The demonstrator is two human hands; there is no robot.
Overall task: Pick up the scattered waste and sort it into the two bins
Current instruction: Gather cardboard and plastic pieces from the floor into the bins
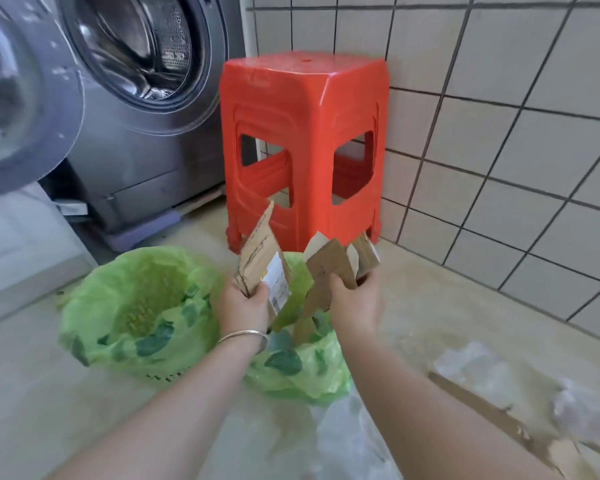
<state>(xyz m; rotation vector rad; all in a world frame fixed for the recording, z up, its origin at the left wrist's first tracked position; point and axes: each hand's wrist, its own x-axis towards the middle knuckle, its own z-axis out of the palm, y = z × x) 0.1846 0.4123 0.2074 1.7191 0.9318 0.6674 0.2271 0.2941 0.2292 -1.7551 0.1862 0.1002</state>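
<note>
Cardboard scraps (257,258) in both grips, L (245,306) & R (355,301), over right bin (302,372).

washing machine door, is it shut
No, the washing machine door is swung open to the left, leaving the drum exposed.

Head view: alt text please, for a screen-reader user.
Two hands hold torn cardboard above the right one of two green-bagged bins: the left hand grips a labelled cardboard piece, the right hand plain cardboard scraps. A red plastic stool stands behind, beside an open washing machine.
</note>
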